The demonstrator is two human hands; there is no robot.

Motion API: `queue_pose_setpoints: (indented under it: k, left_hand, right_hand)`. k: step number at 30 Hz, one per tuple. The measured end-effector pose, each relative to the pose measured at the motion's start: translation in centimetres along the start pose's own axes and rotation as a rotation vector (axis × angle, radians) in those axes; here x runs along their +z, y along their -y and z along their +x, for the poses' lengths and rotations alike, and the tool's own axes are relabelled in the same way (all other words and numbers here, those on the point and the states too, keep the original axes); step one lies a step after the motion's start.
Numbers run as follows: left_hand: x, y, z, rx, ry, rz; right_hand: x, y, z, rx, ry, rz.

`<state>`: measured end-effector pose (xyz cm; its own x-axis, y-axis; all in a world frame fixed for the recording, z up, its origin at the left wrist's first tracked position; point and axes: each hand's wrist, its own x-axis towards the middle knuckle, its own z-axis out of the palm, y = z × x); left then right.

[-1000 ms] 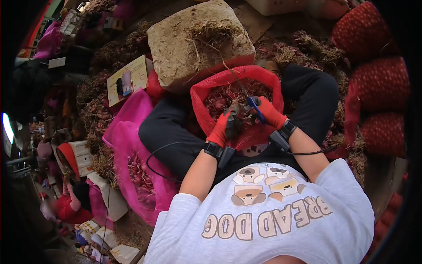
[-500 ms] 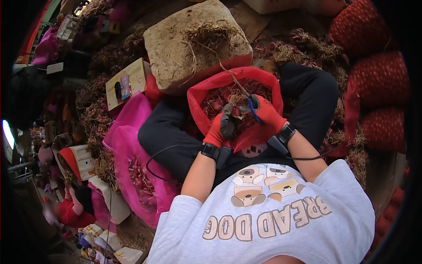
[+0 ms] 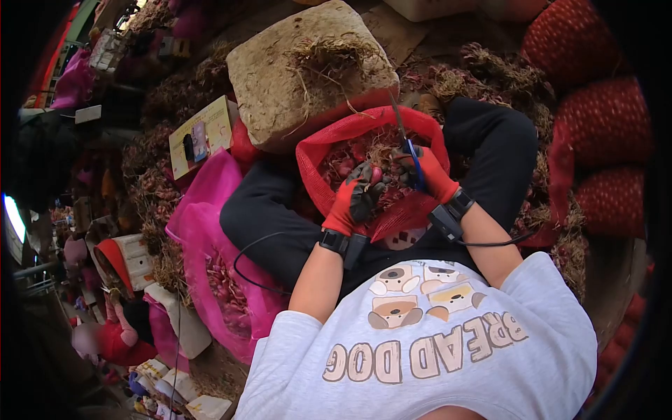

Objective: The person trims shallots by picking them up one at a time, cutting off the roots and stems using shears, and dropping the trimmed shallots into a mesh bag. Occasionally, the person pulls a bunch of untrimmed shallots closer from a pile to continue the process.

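Both of my hands wear red gloves with dark grey palms and work over an open red mesh bag between my legs. Dark-tipped fingers of my left hand close on a small shallot, whose purple-red side shows. My right hand grips scissors by their blue handle; the long dark blades point up and away past the bag's far rim. Loose shallots and dry roots lie in the bag below my fingers.
A dirty foam block topped with dry trimmings stands beyond the bag. On my left are a pink mesh bag of shallots and a yellowish box. Full red sacks stack at right. Another person sits far left.
The scissors have swung more upright, their blades moving away from the left hand. My left hand has turned slightly, and the shallot in its fingers now shows.
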<state>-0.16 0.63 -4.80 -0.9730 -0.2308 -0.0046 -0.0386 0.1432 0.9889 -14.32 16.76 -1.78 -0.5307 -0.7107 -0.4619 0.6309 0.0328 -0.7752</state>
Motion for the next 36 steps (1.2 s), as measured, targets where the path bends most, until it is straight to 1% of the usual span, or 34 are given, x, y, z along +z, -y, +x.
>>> queue_pose_setpoints:
  k: [2, 4, 5, 6, 7, 8, 9, 11, 12, 13, 14, 15, 16, 17, 18, 19, 22, 25, 28, 31, 34, 36]
  left_hand:
    - [0.2, 0.9, -0.4, -0.101, -0.081, -0.222]
    - [0.2, -2.4, 0.2, -0.398, -0.098, -0.753]
    - [0.7, -0.1, -0.1, -0.301, -0.128, -0.533]
    - [1.5, 4.0, -0.5, -0.202, -0.156, -0.314]
    - [2.0, 6.3, -0.7, -0.100, -0.183, -0.095]
    - [2.3, 4.7, -0.5, -0.107, -0.182, -0.205]
    - [2.5, 1.5, -0.2, -0.113, -0.182, -0.315]
    - [2.2, -0.2, 0.0, -0.069, -0.223, -0.306]
    - [1.8, -0.1, 0.2, -0.020, -0.260, -0.186]
    - [1.0, 0.2, 0.3, -0.100, -0.204, -0.325]
    - [0.2, 0.4, 0.3, -0.188, -0.159, -0.458]
    - [-1.1, 0.6, 0.3, -0.403, -0.014, -0.848]
    - [-1.1, 0.8, 0.1, -0.488, 0.052, -0.993]
    - [-1.2, 0.2, 0.0, -0.585, 0.110, -1.128]
    - [-0.3, -2.9, -0.1, -0.554, 0.075, -1.020]
    - [0.1, -4.6, -0.2, -0.522, 0.043, -0.911]
    - [-0.1, -1.4, 0.2, -0.318, 0.122, -0.322]
    - [-0.2, -3.9, 0.6, -0.124, 0.055, -0.062]
    - [0.1, -3.8, 0.3, -0.350, -0.021, -0.507]
    - [0.1, -2.6, 0.4, -0.260, -0.176, -0.747]
    - [-0.2, -2.7, 0.8, -0.344, -0.273, -1.358]
    - [-1.0, -2.3, 1.0, -0.364, -0.259, -1.483]
  right_hand:
    - [0.8, 0.4, -0.1, -0.123, -0.148, -0.327]
    - [1.0, 0.2, 0.3, -0.092, -0.082, -0.312]
    - [1.0, 0.0, 0.2, -0.073, -0.051, -0.304]
    - [1.3, -0.2, -0.1, -0.056, 0.002, -0.239]
    - [1.7, -0.2, -0.4, -0.040, 0.056, -0.175]
    - [1.9, -0.2, -0.6, -0.025, 0.110, -0.110]
    - [2.1, 0.1, -0.7, 0.047, 0.114, -0.066]
    - [1.5, 0.2, -0.4, 0.010, 0.069, -0.073]
    - [1.3, 0.2, -0.2, -0.007, 0.049, -0.076]
    - [1.1, 0.2, -0.1, -0.024, 0.026, -0.077]
    - [1.0, 0.3, 0.1, -0.127, 0.052, -0.195]
    - [0.9, 0.4, 0.3, -0.228, 0.076, -0.313]
    - [0.8, 0.4, 0.3, -0.329, 0.101, -0.433]
    - [0.9, 0.6, 0.2, -0.328, 0.111, -0.468]
    - [1.3, 0.7, -0.1, -0.325, 0.121, -0.501]
    - [1.5, 0.7, -0.2, -0.324, 0.130, -0.534]
    - [1.0, -0.1, 0.2, -0.347, 0.139, -0.525]
    - [1.3, 0.3, -0.3, -0.148, 0.129, -0.353]
    - [1.7, 0.4, -0.5, -0.132, -0.003, -0.272]
    - [2.2, 2.9, -2.7, -0.218, -0.238, -0.777]
    - [1.1, 3.5, -5.0, -0.322, -0.291, -1.294]
    - [0.7, 3.7, -7.0, -0.308, -0.284, -1.351]
